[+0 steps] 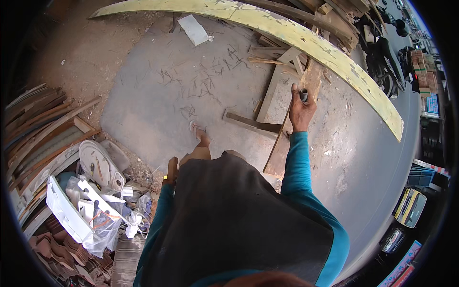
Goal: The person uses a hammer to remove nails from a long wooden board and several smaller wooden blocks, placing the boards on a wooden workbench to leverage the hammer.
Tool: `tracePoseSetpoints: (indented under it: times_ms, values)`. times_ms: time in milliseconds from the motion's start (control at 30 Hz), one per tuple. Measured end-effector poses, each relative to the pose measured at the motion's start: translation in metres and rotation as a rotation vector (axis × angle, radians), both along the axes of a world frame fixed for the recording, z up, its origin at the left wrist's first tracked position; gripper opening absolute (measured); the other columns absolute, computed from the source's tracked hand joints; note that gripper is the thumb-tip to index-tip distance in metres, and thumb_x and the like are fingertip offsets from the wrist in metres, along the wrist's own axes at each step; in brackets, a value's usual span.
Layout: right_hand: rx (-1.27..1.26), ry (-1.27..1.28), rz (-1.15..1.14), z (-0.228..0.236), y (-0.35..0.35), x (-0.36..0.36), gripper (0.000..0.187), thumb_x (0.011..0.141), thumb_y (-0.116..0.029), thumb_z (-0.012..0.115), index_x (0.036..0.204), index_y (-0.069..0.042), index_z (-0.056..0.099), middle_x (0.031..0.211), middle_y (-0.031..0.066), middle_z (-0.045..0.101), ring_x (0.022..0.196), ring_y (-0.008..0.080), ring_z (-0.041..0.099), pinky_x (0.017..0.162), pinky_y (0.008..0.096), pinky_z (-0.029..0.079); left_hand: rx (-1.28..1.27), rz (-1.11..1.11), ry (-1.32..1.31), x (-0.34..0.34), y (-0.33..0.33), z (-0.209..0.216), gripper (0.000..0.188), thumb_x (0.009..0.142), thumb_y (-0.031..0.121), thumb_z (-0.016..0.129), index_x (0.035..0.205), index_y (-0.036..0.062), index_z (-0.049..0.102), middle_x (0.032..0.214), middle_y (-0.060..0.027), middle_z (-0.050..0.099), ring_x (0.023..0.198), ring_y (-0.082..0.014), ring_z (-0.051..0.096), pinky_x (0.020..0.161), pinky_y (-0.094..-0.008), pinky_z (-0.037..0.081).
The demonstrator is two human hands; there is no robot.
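Observation:
My right hand point(302, 115) reaches forward, fingers closed around a grey tube-like handle point(303, 94) whose round, hollow-looking end sticks up beside the thumb. The rest of that tool is hidden by the hand. Under and beside the fist runs a long brown wooden plank point(276, 160). Left of it, a joined wooden frame point(270, 93) and a short beam point(248, 122) rest on the ground. My left hand point(172, 168) hangs low beside my body, with something yellow at its wrist; its fingers are too hidden to read.
A long, peeling pale-yellow curved board point(267, 20) arcs across the far side. Thin dark slivers point(203, 81) and a white flat piece point(193, 29) lie on the grey floor. At left are stacked wood strips point(43, 122) and a white bin point(67, 210); motorbikes point(382, 62) stand at right.

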State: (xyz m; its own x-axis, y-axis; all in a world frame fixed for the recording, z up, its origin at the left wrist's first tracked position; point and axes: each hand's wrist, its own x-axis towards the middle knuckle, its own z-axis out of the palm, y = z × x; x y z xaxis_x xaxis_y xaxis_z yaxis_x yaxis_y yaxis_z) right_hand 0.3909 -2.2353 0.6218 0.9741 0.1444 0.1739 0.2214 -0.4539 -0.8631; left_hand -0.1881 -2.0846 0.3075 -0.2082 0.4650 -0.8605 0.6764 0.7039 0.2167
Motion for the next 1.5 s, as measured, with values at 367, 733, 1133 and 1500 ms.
tracePoseSetpoints:
  times_ms: [367,733,1133,1500]
  values:
    - [-0.285,0.172,0.039,-0.024,0.023,0.049,0.041,0.097,-0.038,0.063,0.093,0.003,0.058,0.071,0.0090,0.055,0.069,0.0161,0.049,0.065,0.0322,0.044,0.135,-0.380,-0.141,0.150,0.234,0.004,0.051,0.076,0.040,0.078,0.092,-0.0038,0.058,0.064,-0.0077,0.058,0.048,-0.0199,0.055,0.044,-0.0353,0.046]
    - [0.265,-0.024,0.353,0.045,0.235,0.229,0.043,0.100,-0.045,0.057,0.097,-0.003,0.051,0.064,0.0032,0.054,0.054,0.0114,0.053,0.051,0.0260,0.044,-0.069,-0.138,-0.271,0.254,0.289,-0.022,0.047,0.075,0.041,0.081,0.082,0.0004,0.058,0.059,-0.0047,0.050,0.050,-0.0193,0.053,0.047,-0.0355,0.047]
    - [-0.357,-0.045,0.793,-0.050,0.497,0.463,0.059,0.092,-0.052,0.063,0.104,0.006,0.059,0.089,0.0259,0.067,0.088,0.0429,0.066,0.078,0.0468,0.051,-0.157,-0.066,0.004,0.362,0.223,0.025,0.056,0.078,0.050,0.078,0.093,-0.0017,0.062,0.076,-0.0099,0.063,0.060,-0.0188,0.060,0.054,-0.0352,0.051]
    - [-0.308,-0.065,0.849,-0.139,0.632,0.470,0.050,0.090,-0.046,0.066,0.102,0.003,0.065,0.095,0.0290,0.068,0.093,0.0467,0.065,0.079,0.0490,0.051,-0.193,0.190,-0.006,0.412,0.178,0.047,0.047,0.080,0.043,0.080,0.096,0.0025,0.061,0.073,-0.0041,0.058,0.059,-0.0147,0.056,0.050,-0.0314,0.048]
